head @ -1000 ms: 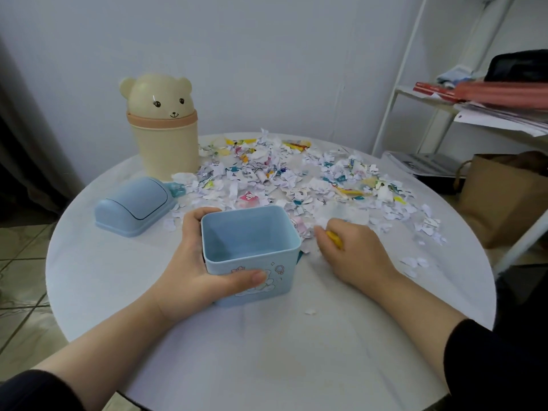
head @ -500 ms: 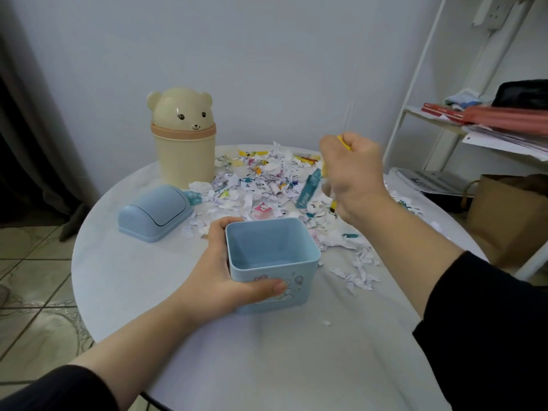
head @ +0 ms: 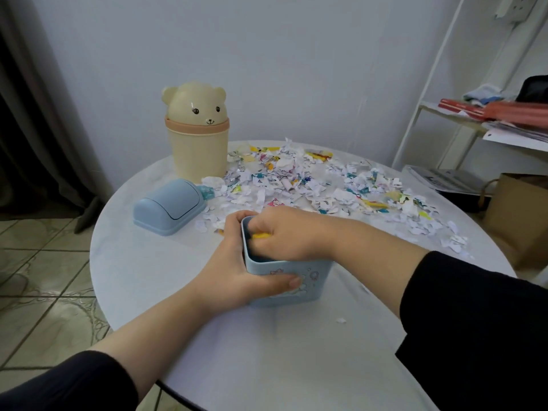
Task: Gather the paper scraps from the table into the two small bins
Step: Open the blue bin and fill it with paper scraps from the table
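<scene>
Head view, single entry. Item one: round white desk [head: 267,366], carrying all that we list below. Item two: square blue bin [head: 308,277], open-topped and upright, near the desk's middle. Item three: left grip [head: 234,271], grasping the blue bin, thumb across its near face, fingers round its left wall. Item four: right grip [head: 293,235], dipped into the bin's mouth, fingers clenched on a yellow scrap [head: 262,235]; we cannot tell what else it holds. Item five: paper scraps [head: 311,185], white and coloured, spread thick over the far half of the desk, behind and to the right of the blue bin; one stray scrap [head: 341,320] lies alone on the near side. Item six: cream bear bin [head: 197,143], lid on, upright at the heap's far left edge. Item seven: blue lid [head: 169,207], lying on the desk just in front of the bear bin. Off the desk we note a white shelf [head: 439,114] bearing papers, a brown paper bag [head: 522,209] and tiled floor [head: 44,277].
</scene>
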